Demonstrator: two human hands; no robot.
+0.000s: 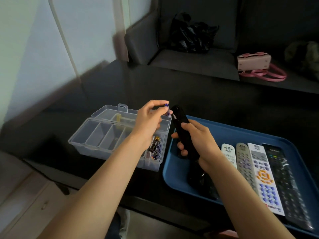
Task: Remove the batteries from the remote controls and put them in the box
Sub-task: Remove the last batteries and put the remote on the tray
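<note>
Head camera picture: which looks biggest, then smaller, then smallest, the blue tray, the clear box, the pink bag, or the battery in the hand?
1. Blue tray
2. Clear box
3. Pink bag, though it sits farther back, so it may only look smaller
4. Battery, pinched by the left hand

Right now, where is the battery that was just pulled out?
The left hand pinches the battery above the clear box, beside the black remote's top end.

remote labels blurred, no legible text
</note>
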